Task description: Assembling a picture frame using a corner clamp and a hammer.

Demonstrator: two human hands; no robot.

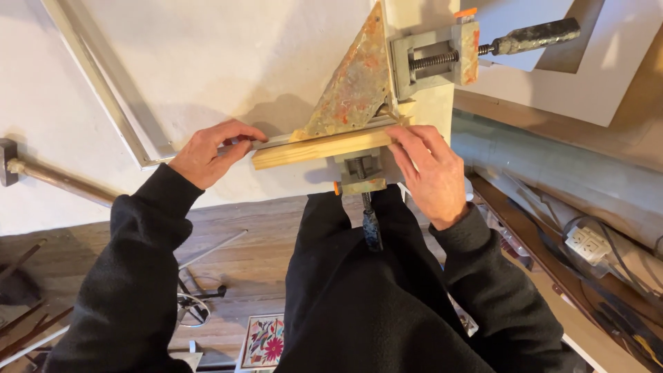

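Observation:
A rusty, paint-flecked corner clamp [359, 83] sits on the white worktop [207, 55]. One screw jaw [435, 59] with a dark handle [535, 36] points right. A second screw handle [371, 224] hangs toward me over the table edge. A pale wooden strip [318, 148] lies along the clamp's near side, with a silver metal frame strip [273, 141] right behind it. My left hand [207, 153] presses on the metal strip just left of the wood. My right hand [431, 169] rests on the wood's right end, at the clamp.
The silver frame [103, 76] runs up and left across the worktop. A metal pipe [55, 179] juts out at the left edge. At right are grey tubes [552, 166], a white power socket [587, 243] and cables. Below are a wooden floor, metal rods and a flowered tile [264, 340].

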